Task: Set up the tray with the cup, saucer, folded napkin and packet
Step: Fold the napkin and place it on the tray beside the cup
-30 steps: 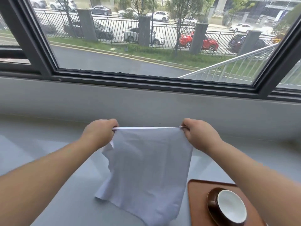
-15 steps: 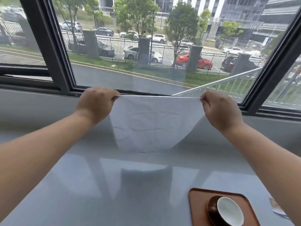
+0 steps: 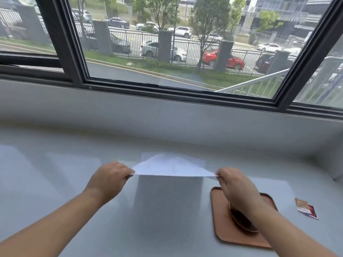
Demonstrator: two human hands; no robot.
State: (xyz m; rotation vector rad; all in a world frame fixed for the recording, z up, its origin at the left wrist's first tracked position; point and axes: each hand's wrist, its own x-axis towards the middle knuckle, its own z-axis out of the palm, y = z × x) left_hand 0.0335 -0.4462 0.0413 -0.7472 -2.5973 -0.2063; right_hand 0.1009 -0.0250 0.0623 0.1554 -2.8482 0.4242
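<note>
Your hands, left (image 3: 109,178) and right (image 3: 234,182), each pinching a napkin (image 3: 170,168) corner, have lowered it from window height toward the surface (image 3: 55,182). Folding looks about to begin; the tray (image 3: 220,217) waits

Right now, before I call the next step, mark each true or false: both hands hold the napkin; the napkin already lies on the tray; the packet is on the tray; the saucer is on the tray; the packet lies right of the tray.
1. Both hands hold the napkin. True: the left hand and the right hand each pinch one end, stretched between them.
2. The napkin lies on the tray. False: it is held above the counter, left of the tray.
3. The packet is on the tray. False: it lies on the counter.
4. The saucer is on the tray. True.
5. The packet lies right of the tray. True.
</note>
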